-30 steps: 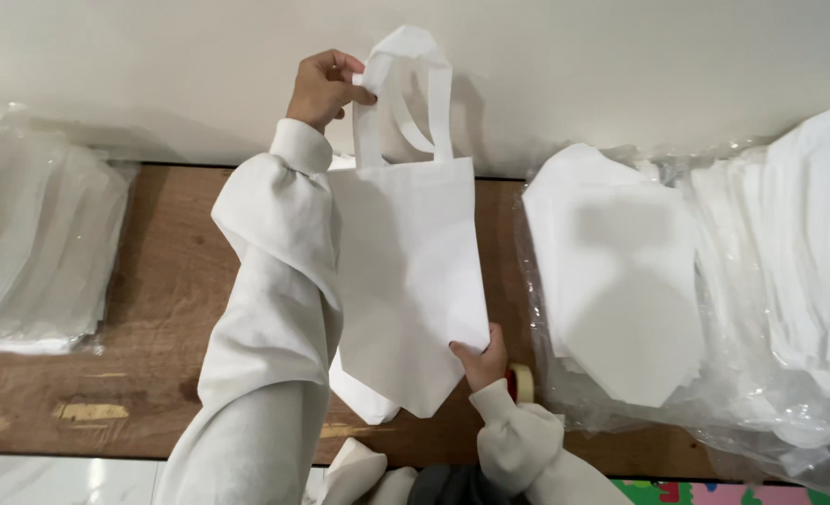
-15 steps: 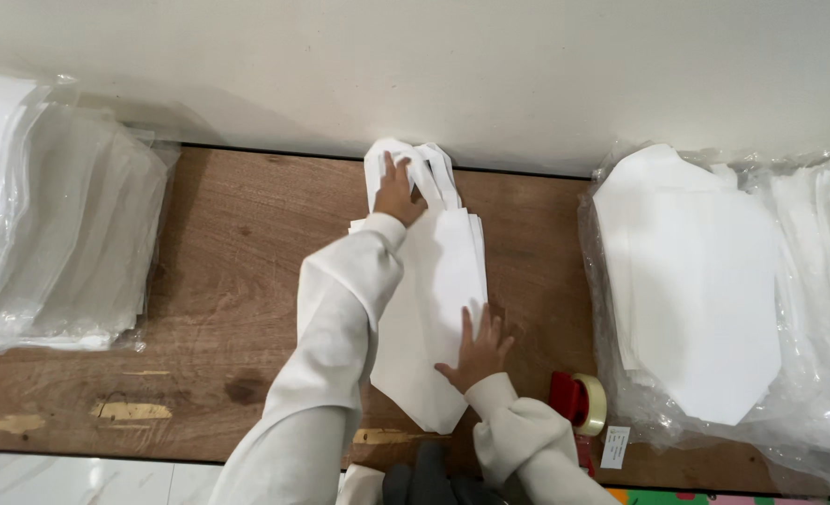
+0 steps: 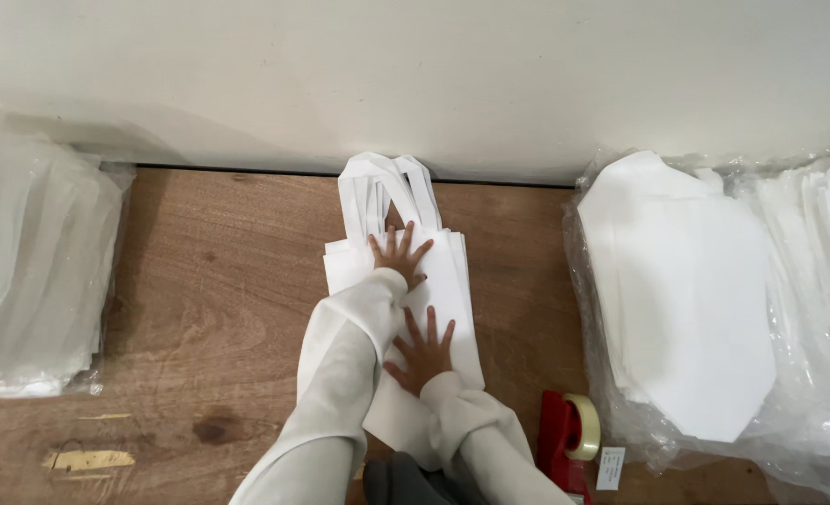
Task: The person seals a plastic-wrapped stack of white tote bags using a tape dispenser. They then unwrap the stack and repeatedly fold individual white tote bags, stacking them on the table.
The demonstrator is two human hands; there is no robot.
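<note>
While both palms press down on it, the white non-woven tote bag (image 3: 452, 281) lies flat on the brown wooden table (image 3: 209, 299), its loop handles (image 3: 387, 187) pointing away from the person and touching the pale wall (image 3: 415, 75). It looks thin and soft, a plain white fabric with straight side edges, apparently resting on other bags of the same kind whose edges peek out beside it. The left hand (image 3: 398, 254) rests near the bag's mouth just below the handles, fingers spread, gripping nothing. The right hand (image 3: 424, 351) lies on the bag's lower half, likewise splayed and flat, holding nothing. The step appears to be smoothing the bag flat onto its pile; a next move would likely call for lifting both hands cleanly so the fabric does not shift. Right of the bag sits a plastic-wrapped stack of white bags (image 3: 686, 299), left of it another wrapped stack (image 3: 31, 271), and near its lower right corner a red tape dispenser (image 3: 569, 435).
</note>
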